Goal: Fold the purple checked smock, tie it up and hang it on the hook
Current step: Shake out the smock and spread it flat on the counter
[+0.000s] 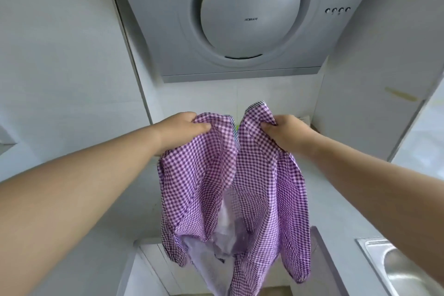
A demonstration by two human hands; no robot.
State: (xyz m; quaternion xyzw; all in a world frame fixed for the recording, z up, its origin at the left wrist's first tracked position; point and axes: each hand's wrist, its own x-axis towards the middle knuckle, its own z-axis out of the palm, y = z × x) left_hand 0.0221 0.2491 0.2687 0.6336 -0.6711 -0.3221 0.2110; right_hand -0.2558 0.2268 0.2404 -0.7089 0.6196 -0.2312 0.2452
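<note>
Purple checked cloth: you are holding the purple checked smock (240, 175) up in the air in front of you, over the white counter (341, 211), with the range hood (240, 19) on the far wall above it.
Left hand: your left hand (182, 127) is gripping the smock's top edge on the left, thumb and fingers curled tight into a bunch of the fabric.
Right hand: your right hand (286, 132) is gripping the matching top edge on the right, fingers clamped on the cloth in the same way.
Hang of the cloth: the two held edges are sitting near each other with a gap between them, and the body of the smock is drooping down from both hands; its pale lining is showing through the opening low in the middle.
Sleeves: the cuffed ends are dangling loose at the near bottom, left and right.
Done so far: as far as you can judge, nothing is folded yet; you are only spreading the garment out by its top.
Left to do: you are facing the whole fold, then the tying, then the hanging.
Hook: no hook is showing in this view, so you cannot tell where it is.
Other: a steel sink (408, 269) is lying at the near right.
</note>
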